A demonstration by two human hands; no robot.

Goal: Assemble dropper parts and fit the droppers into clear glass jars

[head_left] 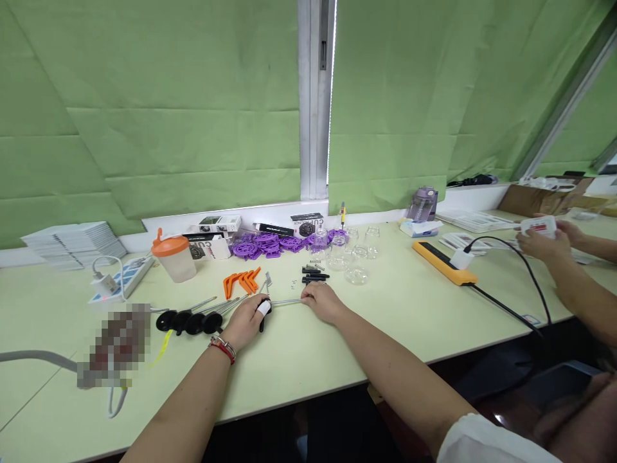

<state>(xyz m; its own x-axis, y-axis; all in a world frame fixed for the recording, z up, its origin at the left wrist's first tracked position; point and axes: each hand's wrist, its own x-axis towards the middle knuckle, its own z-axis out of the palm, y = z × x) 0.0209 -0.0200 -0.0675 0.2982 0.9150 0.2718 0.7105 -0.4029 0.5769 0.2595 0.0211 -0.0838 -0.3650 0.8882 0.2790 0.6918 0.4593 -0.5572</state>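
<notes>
1. Head view: your left hand [248, 321] is gripping a black part [262, 323].
2. Your right hand [321, 301] is pinching a metal rod [285, 301].
3. That rod is running between your hands, over the bench [313, 360].

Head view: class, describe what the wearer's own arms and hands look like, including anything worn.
The left hand has a white covering on one digit; its wrist wears a silver-coloured bracelet and a red band. The right hand shows no glove or bracelet; a loose white sleeve covers that arm higher up.
</notes>
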